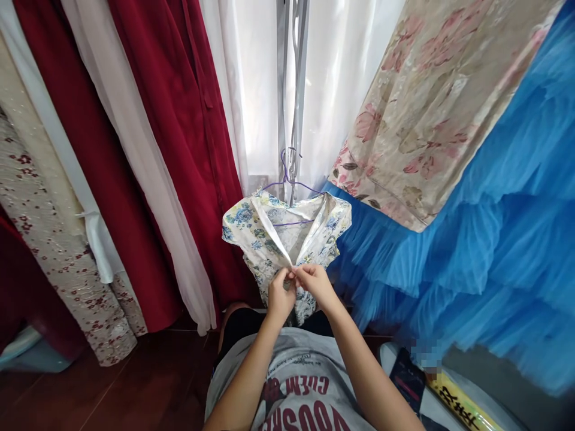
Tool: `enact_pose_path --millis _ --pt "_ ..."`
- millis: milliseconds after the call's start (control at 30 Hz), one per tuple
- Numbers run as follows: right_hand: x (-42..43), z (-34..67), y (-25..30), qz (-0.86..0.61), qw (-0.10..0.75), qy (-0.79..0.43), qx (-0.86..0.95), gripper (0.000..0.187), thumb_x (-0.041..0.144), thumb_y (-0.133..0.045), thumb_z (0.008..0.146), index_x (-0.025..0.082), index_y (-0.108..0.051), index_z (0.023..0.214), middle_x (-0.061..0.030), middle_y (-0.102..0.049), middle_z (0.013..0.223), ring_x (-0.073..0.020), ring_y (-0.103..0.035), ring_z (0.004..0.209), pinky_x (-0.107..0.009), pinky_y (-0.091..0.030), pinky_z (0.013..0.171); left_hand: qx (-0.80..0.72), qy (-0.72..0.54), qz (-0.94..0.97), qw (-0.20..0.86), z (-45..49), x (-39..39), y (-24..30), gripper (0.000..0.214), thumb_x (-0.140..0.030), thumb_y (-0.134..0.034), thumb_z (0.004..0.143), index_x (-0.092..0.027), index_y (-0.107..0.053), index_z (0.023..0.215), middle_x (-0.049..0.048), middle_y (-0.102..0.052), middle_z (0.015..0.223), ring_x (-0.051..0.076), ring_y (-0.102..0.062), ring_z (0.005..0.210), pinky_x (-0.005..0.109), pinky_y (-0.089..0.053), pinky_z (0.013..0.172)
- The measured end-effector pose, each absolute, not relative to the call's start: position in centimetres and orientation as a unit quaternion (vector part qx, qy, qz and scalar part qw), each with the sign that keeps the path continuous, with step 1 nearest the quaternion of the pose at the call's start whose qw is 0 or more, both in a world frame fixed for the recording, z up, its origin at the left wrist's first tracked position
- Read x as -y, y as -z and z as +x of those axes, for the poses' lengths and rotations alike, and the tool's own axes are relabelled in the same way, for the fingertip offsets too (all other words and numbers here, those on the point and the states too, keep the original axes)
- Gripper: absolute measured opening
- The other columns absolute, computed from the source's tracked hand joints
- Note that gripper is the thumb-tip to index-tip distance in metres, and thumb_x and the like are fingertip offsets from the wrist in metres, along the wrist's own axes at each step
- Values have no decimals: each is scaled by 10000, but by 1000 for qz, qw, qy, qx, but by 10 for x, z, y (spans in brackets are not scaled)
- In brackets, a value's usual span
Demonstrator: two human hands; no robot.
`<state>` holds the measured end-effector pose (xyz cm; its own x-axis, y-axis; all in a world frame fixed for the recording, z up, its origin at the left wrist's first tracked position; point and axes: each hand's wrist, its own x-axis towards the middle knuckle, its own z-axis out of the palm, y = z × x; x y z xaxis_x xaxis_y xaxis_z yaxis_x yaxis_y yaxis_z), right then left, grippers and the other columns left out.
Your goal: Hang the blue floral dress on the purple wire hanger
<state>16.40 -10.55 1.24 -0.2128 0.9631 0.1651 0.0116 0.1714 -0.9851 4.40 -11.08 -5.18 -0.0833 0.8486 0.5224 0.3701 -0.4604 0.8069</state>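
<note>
A small white garment with blue flowers (265, 236) hangs on a purple wire hanger (291, 179), which is hooked on a grey metal pole (283, 90). My left hand (279, 294) and my right hand (314, 282) meet at the bottom of the garment's open neckline. Both hands pinch the two front edges of the fabric together. The fingertips touch each other at the closure point, and what lies between them is too small to make out.
Dark red dresses (179, 120) and white sheer fabric (135, 155) hang at the left, with a patterned cream cloth (54, 251). A floral beige garment (431, 108) and a blue tulle skirt (494, 239) hang at the right. The floor is dark wood (135, 383).
</note>
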Motion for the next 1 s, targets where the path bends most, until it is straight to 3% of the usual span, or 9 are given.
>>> enact_pose_path --millis 133,333,467,567,633,700,733,900,1000 --pt "72 154 -59 -398 539 -530 519 311 451 -675 736 157 -660 632 27 -493 445 -77 -303 382 -239 -184 395 -475 -525 668 230 29 105 48 74 -209 -608 826 -221 -560 770 30 -627 755 208 -617 753 314 -460 743" --pt "3 141 -146 -375 591 -508 503 188 280 -626 764 147 -638 631 41 -486 473 -63 -310 415 -233 -214 399 -512 -455 683 254 21 77 59 164 -142 -635 737 -208 -502 665 -24 -539 621 159 -544 608 269 -422 629" --pt "0 146 -157 -355 598 -499 517 205 306 -623 795 146 -638 669 33 -514 491 -62 -350 413 -225 -233 408 -501 -442 690 279 15 69 58 155 -168 -697 718 -197 -560 652 -12 -586 603 171 -572 585 279 -454 624" --pt "12 149 -144 -342 585 -483 555 239 374 -617 810 158 -638 708 27 -532 474 -73 -373 397 -223 -246 413 -470 -468 694 280 9 68 22 56 -251 -716 785 -203 -689 793 41 -701 746 218 -654 710 321 -506 732" --pt "19 150 -135 -343 580 -473 567 253 392 -603 817 170 -626 696 29 -525 445 -80 -376 387 -226 -260 420 -438 -545 673 242 5 66 -21 191 -326 -693 856 -230 -729 1017 61 -735 883 240 -670 813 335 -501 813" --pt "22 150 -133 -335 585 -450 586 262 383 -590 830 177 -615 671 31 -521 430 -86 -391 389 -231 -284 437 -379 -625 659 175 3 60 -71 356 -356 -630 929 -258 -646 1271 47 -729 915 228 -666 855 329 -481 871" --pt "23 149 -135 -326 588 -432 601 268 377 -584 840 177 -616 665 29 -527 432 -89 -406 396 -234 -299 449 -363 -631 672 133 3 54 -95 351 -357 -573 968 -255 -624 1300 44 -722 925 216 -659 855 323 -475 872" --pt "17 150 -153 -306 586 -332 673 301 355 -558 892 166 -637 672 28 -543 464 -100 -448 438 -242 -340 510 -364 -528 768 7 5 26 -164 280 -319 -501 1002 -170 -704 882 32 -685 781 186 -619 771 282 -442 766" --pt "15 149 -147 -344 560 -277 701 328 320 -549 910 172 -613 625 30 -513 465 -111 -456 468 -249 -339 538 -376 -549 745 -47 3 20 -173 265 -319 -543 985 -156 -683 831 9 -635 690 161 -574 679 261 -404 690"
